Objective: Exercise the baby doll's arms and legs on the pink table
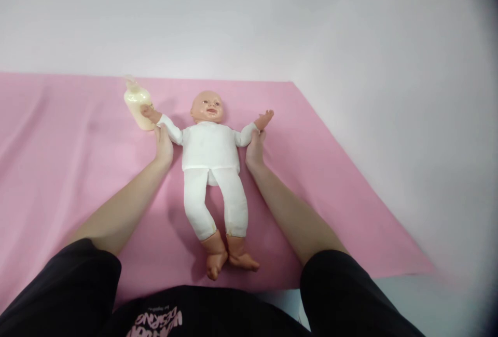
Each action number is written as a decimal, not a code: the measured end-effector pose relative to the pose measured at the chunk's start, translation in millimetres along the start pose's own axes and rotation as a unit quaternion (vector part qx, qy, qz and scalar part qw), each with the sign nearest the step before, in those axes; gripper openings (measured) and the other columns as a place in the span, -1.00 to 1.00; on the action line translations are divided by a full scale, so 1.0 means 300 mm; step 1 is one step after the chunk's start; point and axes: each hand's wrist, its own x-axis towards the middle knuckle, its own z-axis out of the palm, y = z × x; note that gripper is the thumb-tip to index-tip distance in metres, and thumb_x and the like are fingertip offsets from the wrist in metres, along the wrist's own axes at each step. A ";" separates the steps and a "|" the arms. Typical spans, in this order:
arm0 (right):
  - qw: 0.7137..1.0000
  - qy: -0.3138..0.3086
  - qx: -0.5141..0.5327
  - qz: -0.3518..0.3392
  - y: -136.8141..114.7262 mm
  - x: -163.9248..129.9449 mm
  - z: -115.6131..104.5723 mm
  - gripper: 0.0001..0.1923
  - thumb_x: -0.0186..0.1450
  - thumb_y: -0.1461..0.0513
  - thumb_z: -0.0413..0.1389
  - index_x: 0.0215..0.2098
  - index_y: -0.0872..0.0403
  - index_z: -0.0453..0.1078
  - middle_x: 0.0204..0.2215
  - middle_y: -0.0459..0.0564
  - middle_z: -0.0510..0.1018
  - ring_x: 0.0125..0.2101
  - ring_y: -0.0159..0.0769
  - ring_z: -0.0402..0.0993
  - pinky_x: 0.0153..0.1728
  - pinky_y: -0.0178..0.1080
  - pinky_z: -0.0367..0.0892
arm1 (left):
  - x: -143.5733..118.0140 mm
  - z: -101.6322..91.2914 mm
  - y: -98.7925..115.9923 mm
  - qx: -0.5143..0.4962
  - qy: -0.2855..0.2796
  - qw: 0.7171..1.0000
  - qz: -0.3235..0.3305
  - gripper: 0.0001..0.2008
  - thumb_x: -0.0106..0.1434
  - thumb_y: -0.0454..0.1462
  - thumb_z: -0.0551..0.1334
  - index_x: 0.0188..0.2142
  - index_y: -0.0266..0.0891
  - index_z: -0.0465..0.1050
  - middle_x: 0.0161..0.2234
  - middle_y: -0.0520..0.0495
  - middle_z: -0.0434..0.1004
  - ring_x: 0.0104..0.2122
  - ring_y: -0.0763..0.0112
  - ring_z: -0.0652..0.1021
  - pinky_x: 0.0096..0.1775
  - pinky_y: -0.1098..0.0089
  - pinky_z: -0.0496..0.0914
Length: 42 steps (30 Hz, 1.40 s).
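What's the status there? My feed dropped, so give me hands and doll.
Left hand on doll's sleeve, right hand on the other. Doll flat on pink sheet. Bottle beside its hand.

The person wears a black short-sleeved top (pixel 175 311) with pink lettering printed on the chest; below the sleeves both forearms are bare, and the left hand (pixel 164 146) and right hand (pixel 254 149) are ungloved.

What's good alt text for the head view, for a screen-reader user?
A baby doll in white clothes lies face up on a pink cloth, the left hand and right hand holding its outstretched arms. A cream-filled bottle lies by the doll's hand.
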 end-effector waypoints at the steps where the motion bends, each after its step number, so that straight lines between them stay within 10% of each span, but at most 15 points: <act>1: 1.000 -0.014 -0.006 0.002 -0.001 -0.002 0.003 -0.39 0.46 0.03 -0.08 0.44 -0.17 -0.06 0.48 0.02 0.08 0.47 -0.05 0.03 0.44 0.27 0.05 | -0.002 0.001 0.014 -0.009 0.023 0.999 -0.022 -0.39 0.49 0.23 -0.19 0.24 -0.03 0.21 0.24 -0.19 0.43 0.22 0.32 0.51 0.23 0.29 0.44; 10: 0.989 -0.115 -0.076 -0.048 -0.048 -0.041 0.041 -0.52 0.34 0.04 0.15 0.21 -0.13 0.32 0.19 0.02 0.50 0.21 -0.06 0.42 0.33 0.16 0.26 | -0.021 0.015 0.134 0.078 -0.091 0.992 0.037 -0.45 0.33 0.07 0.31 0.19 -0.14 0.48 0.09 -0.23 0.56 0.16 0.00 0.50 0.27 -0.09 0.32; 42: 0.997 -0.067 -0.030 0.015 -0.007 -0.027 0.044 -0.52 0.37 -0.03 0.08 0.20 -0.11 0.23 0.16 0.05 0.50 0.15 -0.14 0.46 0.25 0.07 0.38 | -0.024 0.016 0.115 -0.024 -0.061 0.997 -0.037 -0.43 0.38 0.10 0.25 0.22 -0.15 0.35 0.18 -0.26 0.49 0.19 0.08 0.51 0.26 0.04 0.36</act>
